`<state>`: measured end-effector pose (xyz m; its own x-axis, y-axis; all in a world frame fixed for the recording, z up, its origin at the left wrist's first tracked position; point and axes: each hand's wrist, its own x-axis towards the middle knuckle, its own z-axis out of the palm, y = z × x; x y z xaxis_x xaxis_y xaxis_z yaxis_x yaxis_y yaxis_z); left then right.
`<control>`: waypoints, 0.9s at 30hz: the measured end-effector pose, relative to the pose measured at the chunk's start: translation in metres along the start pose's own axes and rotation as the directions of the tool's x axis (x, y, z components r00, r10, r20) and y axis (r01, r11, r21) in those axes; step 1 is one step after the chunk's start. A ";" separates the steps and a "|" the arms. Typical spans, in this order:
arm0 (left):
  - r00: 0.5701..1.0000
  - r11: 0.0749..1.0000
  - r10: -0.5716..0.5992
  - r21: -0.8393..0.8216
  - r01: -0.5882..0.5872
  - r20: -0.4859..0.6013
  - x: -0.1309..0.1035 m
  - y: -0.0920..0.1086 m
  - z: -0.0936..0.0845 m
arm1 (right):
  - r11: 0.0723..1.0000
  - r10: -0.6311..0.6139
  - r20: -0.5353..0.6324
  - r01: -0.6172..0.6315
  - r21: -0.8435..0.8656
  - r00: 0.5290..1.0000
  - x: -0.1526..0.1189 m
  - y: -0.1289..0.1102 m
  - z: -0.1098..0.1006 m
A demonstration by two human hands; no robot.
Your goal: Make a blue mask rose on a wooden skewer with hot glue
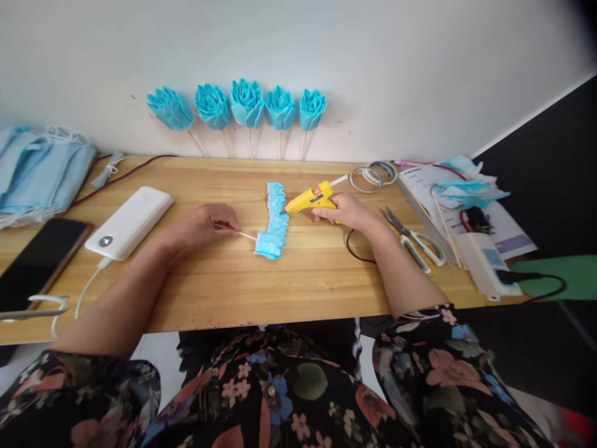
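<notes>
A pleated light-blue strip (276, 214) lies lengthwise away from me on the wooden table (209, 305), its near end folded over at the tip of a thin wooden stick (248, 236). My left hand (205, 227) pinches the other end of that stick, left of the strip. In my right hand (347, 213) is a yellow glue gun (310, 199), its nozzle pointing left at the middle of the strip. Whether the nozzle touches the strip is unclear. A white glue stick shows at the gun's back end.
Several blue flowers on sticks (247, 104) lean against the wall. On the left are stacked masks (41, 168), a phone (41, 261) and a white power bank (130, 223). At right: tape rolls (380, 174), scissors (413, 236), papers (517, 233) and a power strip (487, 267).
</notes>
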<state>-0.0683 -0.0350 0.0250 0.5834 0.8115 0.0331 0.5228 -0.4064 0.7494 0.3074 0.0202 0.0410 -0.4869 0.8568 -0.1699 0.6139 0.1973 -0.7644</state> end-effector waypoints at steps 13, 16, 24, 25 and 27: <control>1.000 1.000 -0.003 -0.008 0.003 0.026 0.000 0.005 -0.002 | 0.978 -0.084 0.042 0.075 0.196 0.996 0.000 0.012 -0.001; 1.000 1.000 -0.005 -0.015 0.005 0.017 0.000 0.004 -0.001 | 0.989 -0.065 0.065 0.056 0.137 0.996 -0.002 0.009 -0.001; 1.000 0.999 -0.025 -0.040 0.025 -0.001 0.000 0.005 -0.001 | 0.994 -0.029 0.093 0.019 0.104 0.995 -0.003 0.001 -0.003; 1.000 0.999 -0.021 -0.040 0.021 -0.001 0.000 0.006 -0.001 | 0.994 -0.031 0.092 0.022 0.105 0.995 -0.004 -0.001 -0.003; 1.000 0.999 -0.019 -0.034 0.019 0.000 0.000 0.006 -0.002 | 0.994 -0.039 0.083 0.030 0.105 0.996 -0.004 -0.003 -0.003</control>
<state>-0.0658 -0.0364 0.0307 0.5736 0.8189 0.0191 0.5119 -0.3766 0.7721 0.3095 0.0175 0.0457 -0.5604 0.8059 -0.1911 0.5300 0.1716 -0.8304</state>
